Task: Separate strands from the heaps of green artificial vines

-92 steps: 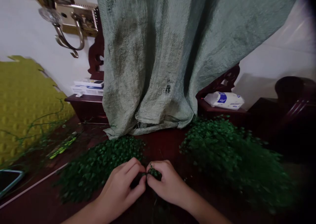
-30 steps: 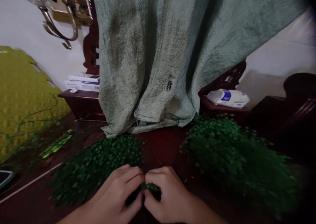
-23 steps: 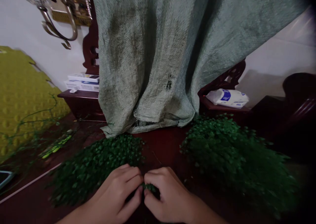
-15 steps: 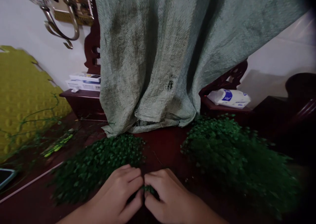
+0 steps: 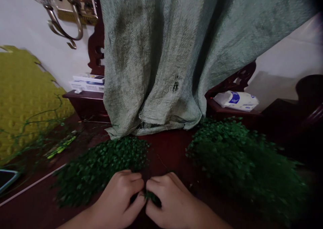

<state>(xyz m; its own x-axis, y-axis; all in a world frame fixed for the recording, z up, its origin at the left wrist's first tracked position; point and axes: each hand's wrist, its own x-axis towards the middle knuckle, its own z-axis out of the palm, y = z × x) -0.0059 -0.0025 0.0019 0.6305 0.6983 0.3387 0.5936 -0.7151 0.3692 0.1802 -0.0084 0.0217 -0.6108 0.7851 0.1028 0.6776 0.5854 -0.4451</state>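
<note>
Right hand (image 5: pixel 171 197) clamped on a sprig (image 5: pixel 151 196), near centre; left hand (image 5: pixel 123 195) at its left end, whether gripping I cannot tell. Left pile (image 5: pixel 101 165) of greens lies just beyond my left hand, long axis near-left to far-right; right pile (image 5: pixel 239 158) lies farther off, right.

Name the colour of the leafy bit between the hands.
The leafy bit is green; the head view shows it best.
</note>
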